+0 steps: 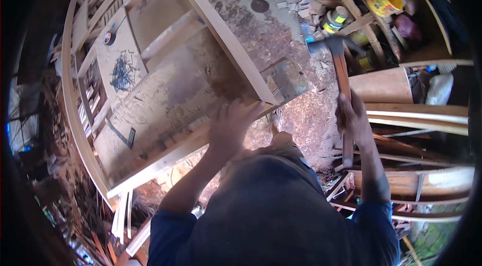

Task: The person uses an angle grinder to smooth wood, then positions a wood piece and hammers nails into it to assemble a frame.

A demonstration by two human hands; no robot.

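- Right hand point(353, 120): fingers closed round the handle of a hammer point(342, 77), butt end poking out below the grip, head well above the hand.
- Left hand point(230, 125): fingers stretched over the lower rail point(188, 148) of a wooden frame point(223, 37), close to its near corner; whether they clamp or only rest, can't tell (undersides hidden).
- Risk: the left fingers lie right beside the corner joint, so a badly aimed hammer swing there could catch them.
- Risk: if the left hand only rests, a blow could shift the rail or knock the corner out of line; loose pressure would be the cause.
- Risk: a foot point(275, 123) seems to be just below that corner, so a slipped hammer or dropped wood might hit it.
- Risk: the nails point(122, 71) lie loose on a panel point(120, 40) of the frame; jolts could scatter them.
- Hammer vs fingers: handle inside the right fingers, head beyond them, off to the right of the corner, apart from the wood and from the left fingers.
- Frame vs fingers: rail under the left fingers, corner just past the tips; right fingers well apart from it.
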